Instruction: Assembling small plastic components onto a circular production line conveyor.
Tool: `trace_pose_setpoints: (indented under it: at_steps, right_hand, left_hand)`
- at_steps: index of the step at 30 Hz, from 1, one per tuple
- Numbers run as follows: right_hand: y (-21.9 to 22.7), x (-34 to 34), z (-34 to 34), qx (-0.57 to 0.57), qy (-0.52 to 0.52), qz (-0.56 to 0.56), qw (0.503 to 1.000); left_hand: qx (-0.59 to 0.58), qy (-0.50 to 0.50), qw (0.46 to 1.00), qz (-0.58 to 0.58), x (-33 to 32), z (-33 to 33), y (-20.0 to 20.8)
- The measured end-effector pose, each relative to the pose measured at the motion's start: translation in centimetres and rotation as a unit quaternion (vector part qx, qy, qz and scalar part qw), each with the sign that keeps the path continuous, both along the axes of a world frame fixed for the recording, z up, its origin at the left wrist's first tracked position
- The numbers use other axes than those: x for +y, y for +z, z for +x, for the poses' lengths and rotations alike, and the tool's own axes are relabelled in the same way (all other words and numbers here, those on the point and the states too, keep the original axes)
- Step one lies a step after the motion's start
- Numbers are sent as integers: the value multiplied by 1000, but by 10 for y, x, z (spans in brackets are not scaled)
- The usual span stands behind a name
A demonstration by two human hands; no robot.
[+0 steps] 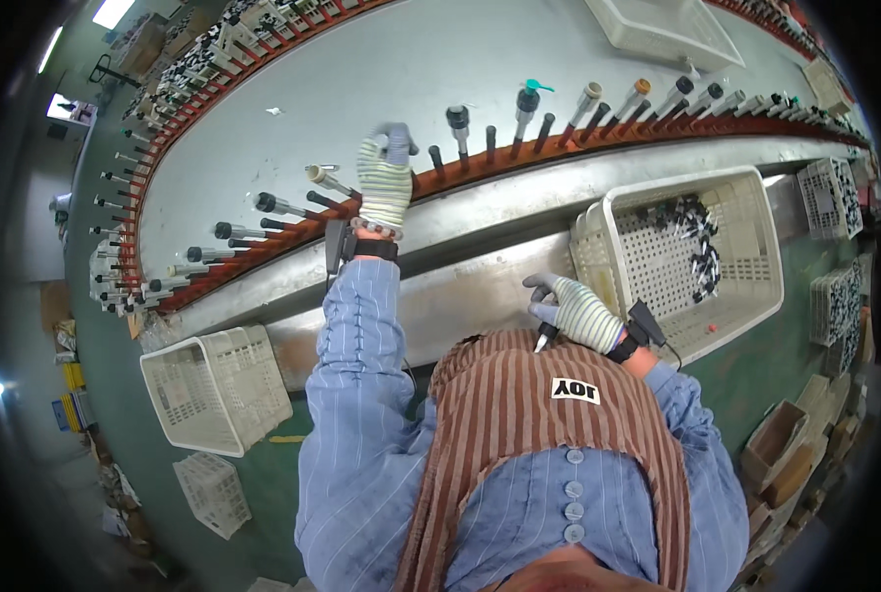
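Both hands wear striped knit gloves with grey fingertips. My left hand is over the orange-red rail, its fingers curled together among the dark upright pegs; whatever they grip is hidden. To its left, a cream-topped pump-like piece leans outward on the rail. To its right stand a black-topped piece and a teal-topped one with a side spout. Close to my striped apron, my right hand is closed on a small black-and-white piece, its pale tip pointing down.
At right, a large white perforated crate holds loose black-and-white pieces. Another white crate stands on the floor at left. A white tray lies on the grey table beyond the curving rail. Stacked crates stand far right.
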State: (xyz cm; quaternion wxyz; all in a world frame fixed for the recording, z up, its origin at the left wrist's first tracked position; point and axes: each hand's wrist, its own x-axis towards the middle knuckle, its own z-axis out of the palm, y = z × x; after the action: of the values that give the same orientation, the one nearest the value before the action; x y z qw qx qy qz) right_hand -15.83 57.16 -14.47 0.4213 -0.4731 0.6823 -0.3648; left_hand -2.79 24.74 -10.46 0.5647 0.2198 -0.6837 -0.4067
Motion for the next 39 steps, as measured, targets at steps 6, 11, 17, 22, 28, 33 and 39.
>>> trace_pose_setpoints:
  at_steps: [6,11,17,22,28,33,39]
  right_hand:
    - [31,-18,-1,169,19,-34,985]
    - [44,-1,-40,148,-102,-128,975]
    - [60,20,-23,168,7,-195,966]
    - [55,48,-46,-70,63,-151,984]
    - [45,80,-47,-202,-190,-229,933]
    - [35,99,-40,-260,-284,-242,891]
    - [26,107,-38,-249,-324,-233,883]
  left_hand:
    - [-108,71,991,27,-21,52,11]
    - [29,206,978,-20,89,45,20]
    - [-256,-292,919,-67,231,-5,-51]
    - [-384,-376,843,-19,228,-17,-15]
    - [-140,-191,971,27,173,-64,58]
    - [105,-91,990,0,103,-88,94]
    - [67,-89,994,6,67,-60,67]
